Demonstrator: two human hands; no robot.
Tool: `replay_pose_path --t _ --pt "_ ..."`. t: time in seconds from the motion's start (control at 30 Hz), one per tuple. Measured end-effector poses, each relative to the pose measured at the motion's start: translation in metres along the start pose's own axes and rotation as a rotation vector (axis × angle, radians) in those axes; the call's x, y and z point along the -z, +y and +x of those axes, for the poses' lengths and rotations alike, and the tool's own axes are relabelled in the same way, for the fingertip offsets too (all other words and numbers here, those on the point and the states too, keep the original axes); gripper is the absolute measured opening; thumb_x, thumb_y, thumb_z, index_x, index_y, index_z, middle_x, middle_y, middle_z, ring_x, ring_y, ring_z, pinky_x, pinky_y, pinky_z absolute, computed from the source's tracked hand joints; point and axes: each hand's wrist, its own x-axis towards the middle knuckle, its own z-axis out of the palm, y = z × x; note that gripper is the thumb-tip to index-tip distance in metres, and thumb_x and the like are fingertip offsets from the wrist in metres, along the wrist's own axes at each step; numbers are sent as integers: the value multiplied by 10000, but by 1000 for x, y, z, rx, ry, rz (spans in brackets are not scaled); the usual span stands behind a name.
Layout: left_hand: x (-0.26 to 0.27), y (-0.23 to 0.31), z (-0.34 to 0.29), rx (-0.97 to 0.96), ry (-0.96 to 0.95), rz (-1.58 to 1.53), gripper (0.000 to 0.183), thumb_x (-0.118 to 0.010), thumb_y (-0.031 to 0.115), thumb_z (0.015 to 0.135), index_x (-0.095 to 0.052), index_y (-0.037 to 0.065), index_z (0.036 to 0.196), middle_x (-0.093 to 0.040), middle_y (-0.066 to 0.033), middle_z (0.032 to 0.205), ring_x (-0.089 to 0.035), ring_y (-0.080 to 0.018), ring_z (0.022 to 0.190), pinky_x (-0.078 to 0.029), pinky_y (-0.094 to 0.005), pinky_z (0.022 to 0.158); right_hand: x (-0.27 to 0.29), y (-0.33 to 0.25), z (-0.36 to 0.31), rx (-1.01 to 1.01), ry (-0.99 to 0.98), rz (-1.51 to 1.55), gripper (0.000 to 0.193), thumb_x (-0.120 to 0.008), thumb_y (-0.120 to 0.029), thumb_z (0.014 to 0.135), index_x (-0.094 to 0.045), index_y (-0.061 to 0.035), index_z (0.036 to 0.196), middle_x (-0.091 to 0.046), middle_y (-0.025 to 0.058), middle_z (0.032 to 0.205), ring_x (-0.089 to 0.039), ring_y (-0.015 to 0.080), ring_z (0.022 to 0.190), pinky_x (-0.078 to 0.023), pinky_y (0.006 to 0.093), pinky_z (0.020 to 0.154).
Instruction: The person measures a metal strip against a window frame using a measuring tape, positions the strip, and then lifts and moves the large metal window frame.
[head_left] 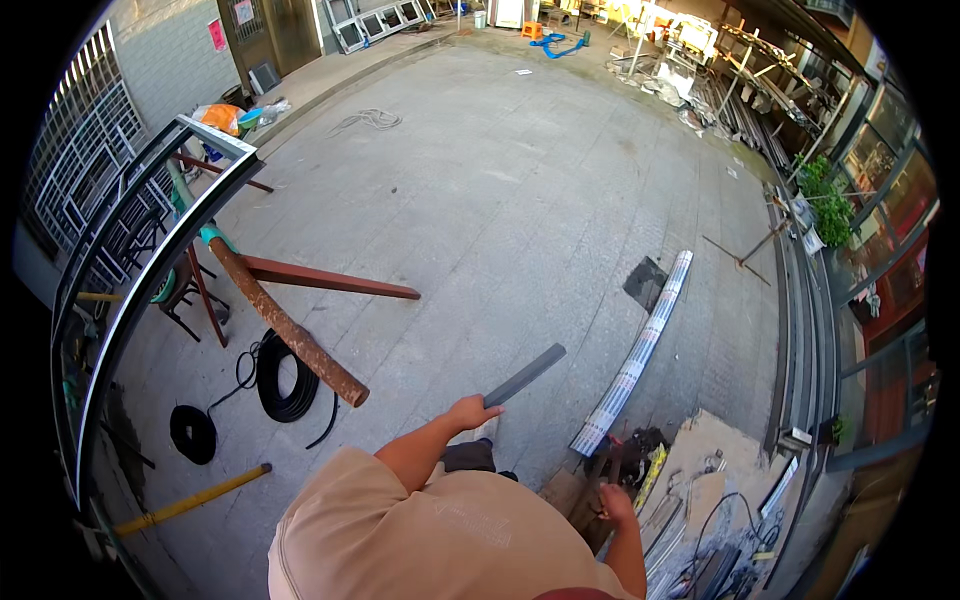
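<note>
My left hand (468,414) is closed around one end of a flat dark grey metal strip (528,374). The strip points forward and to the right, raised over the grey paving. Low on the right, my right hand (617,503) has its fingers curled beside a dark, reddish metal tool (626,462) on a workbench; what it grips is too small to make out. Beyond that tool lies a long profile (640,350) in printed silvery film, slanting away over the ground.
A cluttered board (712,442) holds tools, cables and a yellow bar (652,476). On the left are a dark window frame (205,205), a rusty pole (290,325), a reddish beam (335,280), a black hose coil (268,388) and a yellow pole (195,500). Long profiles (815,330) line the right.
</note>
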Motion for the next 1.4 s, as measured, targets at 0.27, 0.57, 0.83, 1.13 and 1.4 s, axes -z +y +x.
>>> replay_pose_path --t 0.27,0.57,0.83,1.13,1.4 --pt "175 92 180 9 163 -141 881 -635 795 921 -735 -61 1105 -757 -304 1083 -733 -469 1053 -571 -524 912 41 -187 96 -1 22 -224 499 -677 -454 981 -665 -66 1296 -719 150 1050 -713 316 869 -602 487 796" --pt "277 72 240 214 311 -163 797 -647 752 947 -666 -35 1075 -744 -291 1033 -723 -471 1001 -563 -537 881 70 -384 286 81 -126 -655 505 -710 -399 931 -706 -52 1299 -746 200 1119 -724 383 998 -594 493 901" --pt "362 105 289 233 381 -76 703 -694 672 952 -648 -11 1113 -743 -266 1016 -717 -475 1003 -559 -567 882 139 -736 492 538 -11 -727 306 -710 -221 825 -761 17 1011 -771 206 1040 -716 314 957 -559 450 884" --pt "538 69 436 76 350 274 577 -836 571 846 -700 58 1070 -768 -161 985 -750 -366 986 -544 -503 899 -167 -1176 302 1426 -192 -1048 244 -842 -226 850 -693 -38 892 -671 153 893 -664 298 856 -531 438 767" --pt "755 52 544 -43 491 437 516 -904 517 745 -722 96 982 -762 -100 916 -745 -309 946 -516 -449 885 -364 -1294 216 1562 -311 -1356 554 -934 -380 769 -761 -110 1221 -660 161 1116 -658 370 1066 -541 492 901"
